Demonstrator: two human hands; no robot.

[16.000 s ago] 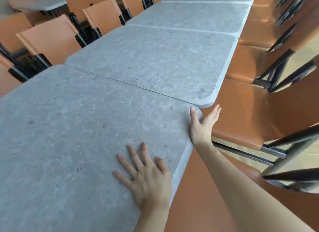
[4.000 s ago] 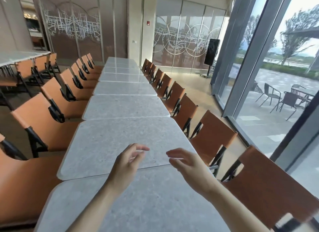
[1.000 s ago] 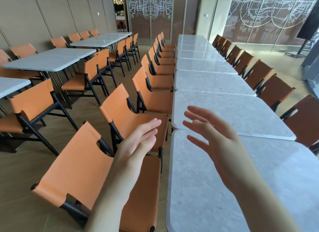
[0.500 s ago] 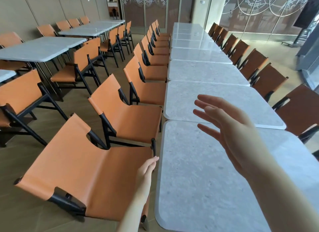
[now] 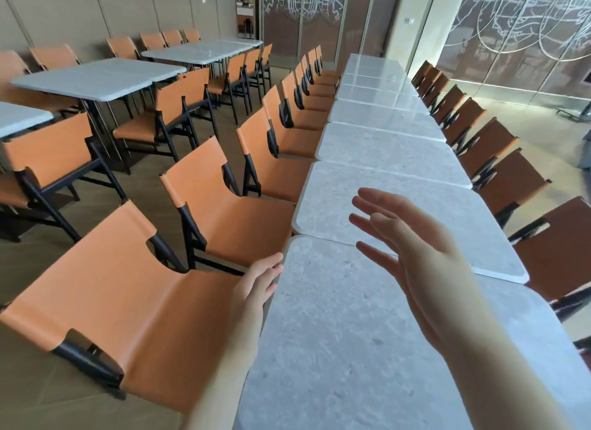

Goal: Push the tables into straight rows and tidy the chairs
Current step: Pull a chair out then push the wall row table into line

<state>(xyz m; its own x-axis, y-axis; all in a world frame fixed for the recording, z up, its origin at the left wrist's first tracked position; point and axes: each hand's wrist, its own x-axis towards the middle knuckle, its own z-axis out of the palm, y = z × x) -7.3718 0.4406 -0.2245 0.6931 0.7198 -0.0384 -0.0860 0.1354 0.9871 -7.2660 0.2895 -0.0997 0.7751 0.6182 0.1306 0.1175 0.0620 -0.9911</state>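
Long row of grey stone-look desks running from near to far down the middle, butted end to end. Nearest desk [image 5: 351, 349] set slightly left of the next desk [image 5: 399, 218], so the left edges step at the joint rather than lining up.

Left hand [image 5: 256, 285] low at the nearest desk's far left corner, fingers [image 5: 271, 266] straight and close together, lying against the desk's left edge; possibly pressing, though contact hard to confirm from this angle. Nothing gripped.

Right hand [image 5: 412, 256] raised above the desktop near the joint between the two nearest desks, palm turned left, fingers spread and relaxed, holding nothing, apart from the surface.

Orange leather chairs with black frames lining both sides of the row. Nearest left chair [image 5: 105, 301] just beside the left hand, its seat tucked close to the nearest desk. Second left chair [image 5: 224, 212] beside the next desk, angled a little. Right-side chairs [image 5: 508, 180] drawn close to the right edges, backs outward.

Further left, separate desks [image 5: 96, 77] with more orange chairs around them, standing well apart from the main row. Glass panels with white line patterns [image 5: 511, 29] at the far right.
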